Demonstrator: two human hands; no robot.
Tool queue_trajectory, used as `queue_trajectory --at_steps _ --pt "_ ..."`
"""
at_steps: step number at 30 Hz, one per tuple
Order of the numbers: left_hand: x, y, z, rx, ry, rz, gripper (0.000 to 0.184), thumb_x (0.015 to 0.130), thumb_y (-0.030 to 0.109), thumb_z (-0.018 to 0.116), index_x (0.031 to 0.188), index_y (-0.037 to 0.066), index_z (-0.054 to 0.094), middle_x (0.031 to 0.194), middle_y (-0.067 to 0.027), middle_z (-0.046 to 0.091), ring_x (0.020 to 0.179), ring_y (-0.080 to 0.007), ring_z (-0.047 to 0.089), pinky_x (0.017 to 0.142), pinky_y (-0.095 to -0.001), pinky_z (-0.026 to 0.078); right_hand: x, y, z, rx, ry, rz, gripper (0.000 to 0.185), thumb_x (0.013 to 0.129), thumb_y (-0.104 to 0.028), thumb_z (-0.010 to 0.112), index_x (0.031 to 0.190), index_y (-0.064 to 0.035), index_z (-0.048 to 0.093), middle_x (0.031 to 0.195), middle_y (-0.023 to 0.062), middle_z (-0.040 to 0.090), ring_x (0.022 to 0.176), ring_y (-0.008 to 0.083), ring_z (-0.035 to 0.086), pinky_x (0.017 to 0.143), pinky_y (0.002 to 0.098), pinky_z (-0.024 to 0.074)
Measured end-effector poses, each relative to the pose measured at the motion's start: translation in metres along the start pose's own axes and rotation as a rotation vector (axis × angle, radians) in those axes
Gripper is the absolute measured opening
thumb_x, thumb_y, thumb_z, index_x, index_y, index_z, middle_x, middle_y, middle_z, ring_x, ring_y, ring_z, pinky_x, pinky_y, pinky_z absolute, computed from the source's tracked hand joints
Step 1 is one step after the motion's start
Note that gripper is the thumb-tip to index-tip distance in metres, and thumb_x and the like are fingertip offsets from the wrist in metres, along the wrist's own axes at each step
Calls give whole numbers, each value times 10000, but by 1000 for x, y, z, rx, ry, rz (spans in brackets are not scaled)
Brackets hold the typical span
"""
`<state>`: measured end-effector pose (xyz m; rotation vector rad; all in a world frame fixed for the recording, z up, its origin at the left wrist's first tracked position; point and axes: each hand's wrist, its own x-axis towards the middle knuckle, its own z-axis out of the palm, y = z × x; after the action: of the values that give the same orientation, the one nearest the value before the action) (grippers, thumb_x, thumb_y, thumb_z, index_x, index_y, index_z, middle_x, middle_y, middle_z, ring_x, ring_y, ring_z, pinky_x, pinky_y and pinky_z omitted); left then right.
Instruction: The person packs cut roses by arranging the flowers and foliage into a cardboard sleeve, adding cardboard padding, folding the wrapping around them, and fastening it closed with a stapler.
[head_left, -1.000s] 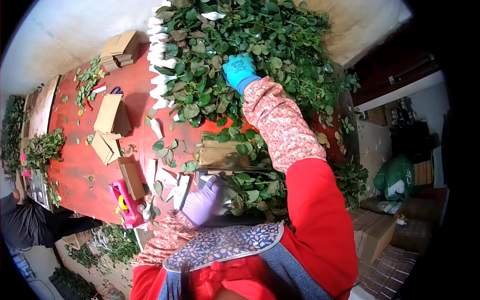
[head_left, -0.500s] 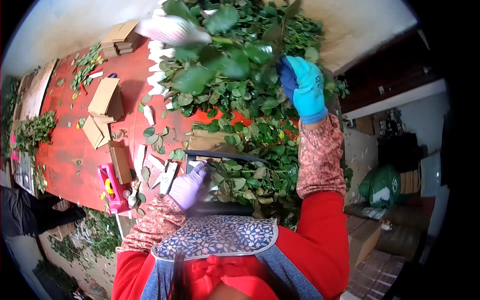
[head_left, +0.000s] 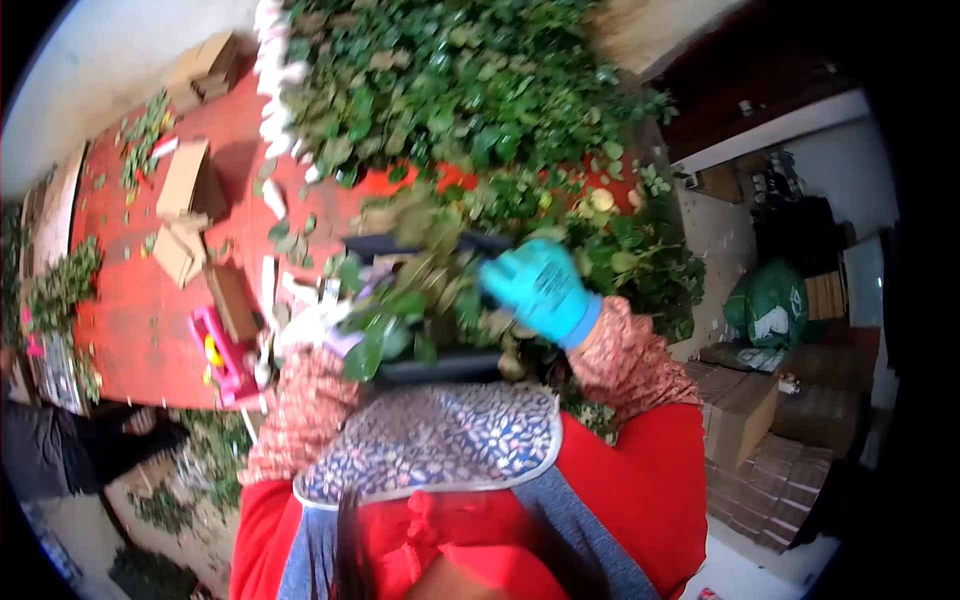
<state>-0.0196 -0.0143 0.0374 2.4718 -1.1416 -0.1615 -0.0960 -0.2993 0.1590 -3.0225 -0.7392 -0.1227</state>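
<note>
My right hand (head_left: 540, 290), in a turquoise glove, is closed round the stem end of a leafy rose (head_left: 385, 335). The rose lies across a black tray (head_left: 435, 367) in front of my apron, its pale, blurred head pointing left. Leaves mostly hide my left hand (head_left: 348, 342), in a lavender glove, by the tray's left end; its fingers cannot be made out. Beyond the tray spreads a large pile of leafy stems (head_left: 450, 90), with white-wrapped heads (head_left: 272, 90) lined up along its left side.
On the red table (head_left: 120, 330) stand a pink tape dispenser (head_left: 228, 370), a folded cardboard piece (head_left: 188, 185) and a cardboard stack (head_left: 203, 70). Loose leaves are scattered about. At far left is a person in dark clothing (head_left: 60, 450). Boxes (head_left: 735, 410) and a green sack (head_left: 768, 305) stand right.
My right hand has come down and inward from the pile, bringing the rose over the tray. My left hand is now mostly covered by leaves. The camera view has shifted slightly.
</note>
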Motion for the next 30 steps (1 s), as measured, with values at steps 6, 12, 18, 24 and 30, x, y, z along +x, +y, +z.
queue_trajectory --at_steps 6,12,18,24,30 --pt "-12 -1 -2 -247 -141 -91 502 861 199 677 1327 90 525 1373 -151 557 963 -339 671 822 -413 543 -41 45 83 -43 -152 251 264 742 -150 697 999 -113 646 841 106 623 747 316 625 662 438 502" --pt "-6 9 -18 -235 -196 -98 600 830 280 716 1361 104 499 1401 -132 538 1119 -342 622 963 -419 470 -43 58 80 -38 -212 330 267 756 -140 693 1019 -96 678 877 118 650 773 312 649 656 431 517" --pt "-11 8 -16 -375 -199 -157 585 839 294 705 1358 114 503 1409 -112 534 1106 -324 634 1005 -435 417 2 -2 -13 -43 -128 308 263 799 -175 686 1038 -70 656 853 104 656 723 288 652 615 399 512" --pt "-13 0 1 -296 -65 -28 567 837 203 728 1343 86 501 1412 -116 520 1101 -345 626 896 -404 515 50 -48 56 110 -187 228 482 900 -301 633 1314 -86 513 1113 148 646 780 331 666 678 448 532" --pt "-12 15 -19 -458 -31 -52 468 912 8 513 1372 90 499 1276 -105 595 965 -248 648 862 -319 525 50 -39 65 203 -409 308 423 824 -205 678 1215 -92 560 1057 137 604 906 340 638 712 465 524"
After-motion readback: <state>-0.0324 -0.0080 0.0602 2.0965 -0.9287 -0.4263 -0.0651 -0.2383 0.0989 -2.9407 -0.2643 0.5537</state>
